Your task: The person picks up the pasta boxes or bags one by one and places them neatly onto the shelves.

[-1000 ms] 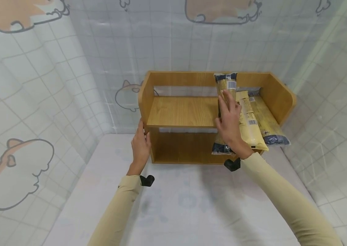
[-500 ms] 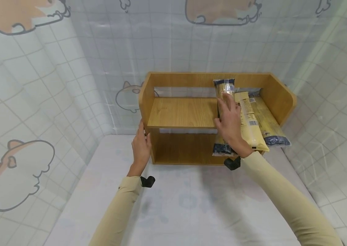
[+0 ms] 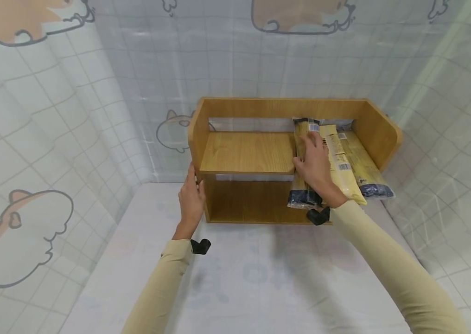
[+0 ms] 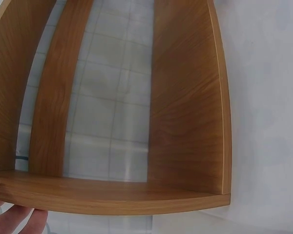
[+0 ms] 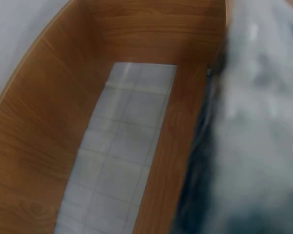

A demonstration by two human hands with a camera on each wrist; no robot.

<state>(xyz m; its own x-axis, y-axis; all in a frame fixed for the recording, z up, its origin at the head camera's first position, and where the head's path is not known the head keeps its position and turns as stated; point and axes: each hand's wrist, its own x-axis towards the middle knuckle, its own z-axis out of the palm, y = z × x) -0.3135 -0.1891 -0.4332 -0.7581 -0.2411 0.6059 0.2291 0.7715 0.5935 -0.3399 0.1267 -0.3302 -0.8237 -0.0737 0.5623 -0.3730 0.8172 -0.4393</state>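
My left hand [image 3: 191,198] holds the left side panel of a two-tier wooden shelf [image 3: 245,153]; in the left wrist view the thumb lies on one face and the fingers [image 4: 34,222] on the other. On the upper tier, my right hand [image 3: 315,160] grips a long pack of dried noodles [image 3: 302,192], clear with dark blue ends, thumb at its left side. The pack lies front to back, its near end jutting past the tier's front edge. It appears as a blur at the right of the right wrist view [image 5: 259,146]. My hand and wrist hide its middle.
Right of the held pack lie a cream-yellow pack [image 3: 341,174] and another blue-ended noodle pack [image 3: 362,162], both overhanging the front edge. The shelf's right side panel [image 3: 379,132] bounds them. A white-covered table [image 3: 239,278] extends in front, with patterned sheets around.
The far end of the held noodle pack has come down towards the upper tier, and the pack now lies flatter. My right hand moved slightly right. The left hand stayed put.
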